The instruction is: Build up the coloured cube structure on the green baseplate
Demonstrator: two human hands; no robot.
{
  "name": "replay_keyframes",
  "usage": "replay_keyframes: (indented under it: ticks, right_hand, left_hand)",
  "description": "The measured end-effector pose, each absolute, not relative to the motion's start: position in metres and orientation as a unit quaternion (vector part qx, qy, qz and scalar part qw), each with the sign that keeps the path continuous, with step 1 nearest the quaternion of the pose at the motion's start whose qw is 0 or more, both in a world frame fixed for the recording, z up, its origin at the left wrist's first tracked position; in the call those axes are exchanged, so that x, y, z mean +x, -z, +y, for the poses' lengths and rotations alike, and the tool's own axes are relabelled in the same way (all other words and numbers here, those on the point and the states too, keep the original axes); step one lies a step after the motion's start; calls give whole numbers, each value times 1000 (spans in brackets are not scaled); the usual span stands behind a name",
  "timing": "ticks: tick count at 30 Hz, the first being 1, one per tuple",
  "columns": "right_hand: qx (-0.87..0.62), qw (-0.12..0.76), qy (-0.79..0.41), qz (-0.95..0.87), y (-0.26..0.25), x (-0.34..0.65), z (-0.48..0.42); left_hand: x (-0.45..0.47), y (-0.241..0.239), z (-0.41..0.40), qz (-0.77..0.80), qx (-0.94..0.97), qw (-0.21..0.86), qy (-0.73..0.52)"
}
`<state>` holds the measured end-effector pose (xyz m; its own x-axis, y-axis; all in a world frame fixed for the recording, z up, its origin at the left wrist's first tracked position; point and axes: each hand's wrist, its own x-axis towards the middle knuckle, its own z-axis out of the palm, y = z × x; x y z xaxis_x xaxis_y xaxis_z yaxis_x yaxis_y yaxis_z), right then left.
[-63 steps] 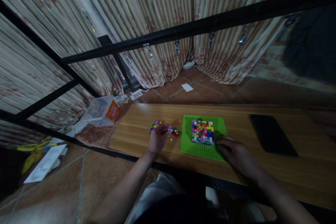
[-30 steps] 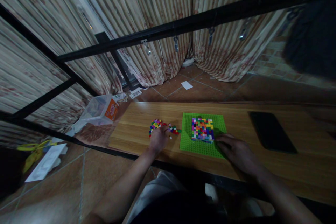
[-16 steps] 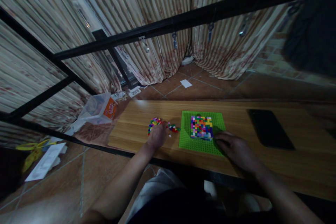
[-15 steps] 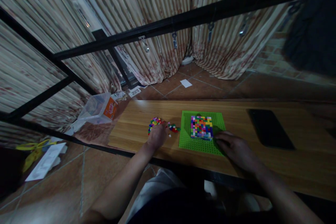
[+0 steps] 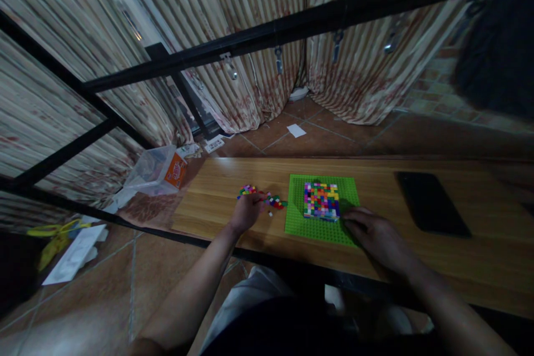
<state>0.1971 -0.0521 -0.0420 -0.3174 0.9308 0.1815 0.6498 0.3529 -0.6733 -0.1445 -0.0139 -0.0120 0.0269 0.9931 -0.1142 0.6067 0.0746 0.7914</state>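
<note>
Your left hand (image 5: 247, 212) rests on the wooden table (image 5: 417, 258) just left of the green baseplate (image 5: 298, 218). Its fingers are curled down into the near edge of the loose bricks (image 5: 262, 198), a small many-coloured scatter lying between your knuckles and the baseplate's left edge. The fingertips are hidden, so you cannot tell whether they have pinched a brick. Your right hand (image 5: 371, 231) lies palm down on the baseplate's near right corner with the fingers loosely bent, and nothing shows in its grip. It sits just beside the brick square (image 5: 321, 200), a flat, tightly packed block of mixed colours standing on the middle of the baseplate, with bare green studs around it on every side. Well to the right of the baseplate, a flat black slab (image 5: 431, 204) lies on the same table. Far to the left of the baseplate, past the table's end and down on the tiled floor, a clear plastic box (image 5: 155, 169) with an orange label lies tilted. What it holds is too dim to make out.
</note>
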Motion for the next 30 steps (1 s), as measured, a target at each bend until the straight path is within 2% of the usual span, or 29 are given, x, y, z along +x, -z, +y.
replay_keyframes:
  ticks: [11, 21, 30]
  right_hand:
    - [-511, 289, -252, -770, 42, 196, -53]
    - [-510, 283, -254, -771, 44, 198, -52]
    - [-514, 275, -254, -772, 44, 198, -52]
  left_hand:
    - [-134, 21, -14, 642, 586, 356, -343]
    - [-134, 28, -13, 657, 619, 289, -320]
    - [-138, 30, -7, 643, 647, 289, -290]
